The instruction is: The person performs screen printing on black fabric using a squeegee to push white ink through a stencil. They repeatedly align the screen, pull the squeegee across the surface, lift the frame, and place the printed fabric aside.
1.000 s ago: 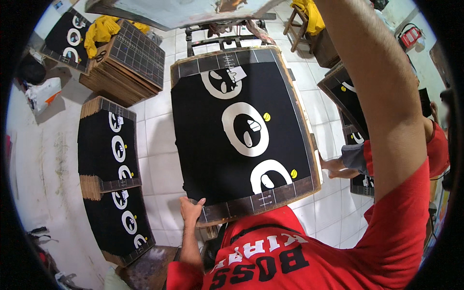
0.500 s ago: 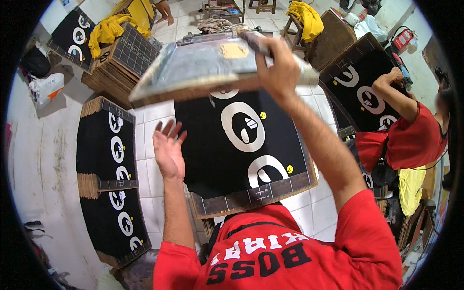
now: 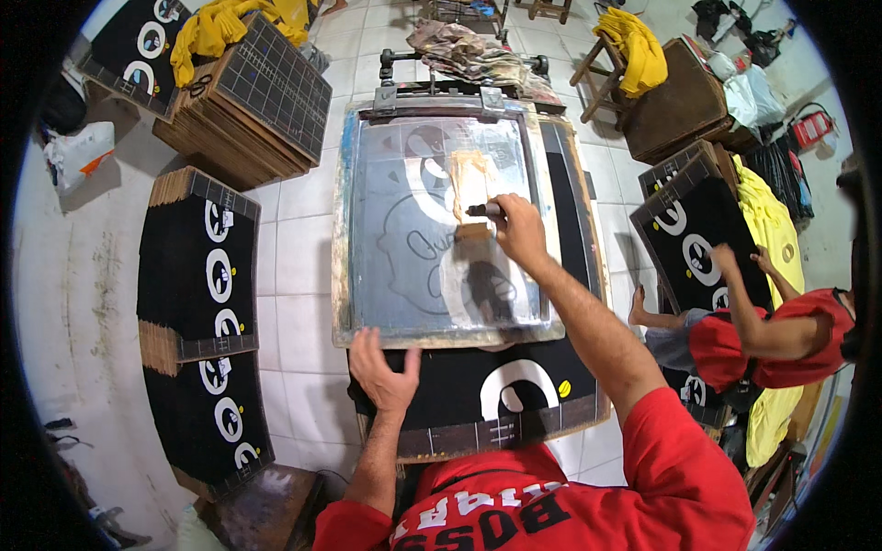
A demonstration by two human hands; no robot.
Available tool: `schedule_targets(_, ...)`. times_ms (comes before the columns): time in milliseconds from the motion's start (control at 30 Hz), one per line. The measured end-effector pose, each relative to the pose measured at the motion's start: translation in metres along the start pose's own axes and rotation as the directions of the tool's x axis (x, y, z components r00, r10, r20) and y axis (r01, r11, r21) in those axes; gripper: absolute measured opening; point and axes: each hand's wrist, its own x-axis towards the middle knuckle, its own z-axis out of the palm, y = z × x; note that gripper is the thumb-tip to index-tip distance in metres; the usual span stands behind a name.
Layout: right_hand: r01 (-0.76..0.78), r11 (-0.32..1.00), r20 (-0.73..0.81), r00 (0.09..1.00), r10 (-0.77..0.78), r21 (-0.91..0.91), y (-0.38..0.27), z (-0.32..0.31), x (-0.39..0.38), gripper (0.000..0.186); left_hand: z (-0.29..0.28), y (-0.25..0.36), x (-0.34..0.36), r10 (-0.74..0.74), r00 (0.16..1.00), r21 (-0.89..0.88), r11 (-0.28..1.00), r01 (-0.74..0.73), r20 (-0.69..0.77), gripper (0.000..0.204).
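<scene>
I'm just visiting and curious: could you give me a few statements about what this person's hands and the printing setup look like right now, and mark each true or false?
1. The right hand holds a squeegee on the screen frame. True.
2. The left hand rests at the frame's near edge. True.
3. The frame is lifted high above the black board. False: it lies down over the board.
4. The stacks of black boards stand on the person's right. False: they are on the left.
5. A yellow cloth lies on a stool at the far right. True.
</scene>
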Motion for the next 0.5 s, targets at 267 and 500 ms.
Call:
schedule_targets(267,0.134,0.961,-0.034,0.989,-0.147,-0.243,0.062,0.069,0.131,0.018,0.017,-0.011,0.005,0.187,0.964,0.152,0.964,-0.217,0.189,0.093)
schedule_targets(500,0.158,0.961,0.160,0.979,-0.124,-0.225,0.040,0.050,0.072,0.023,0.019,-0.015,0.001,0.177,0.962,0.173,0.961,-0.214,0.207,0.087)
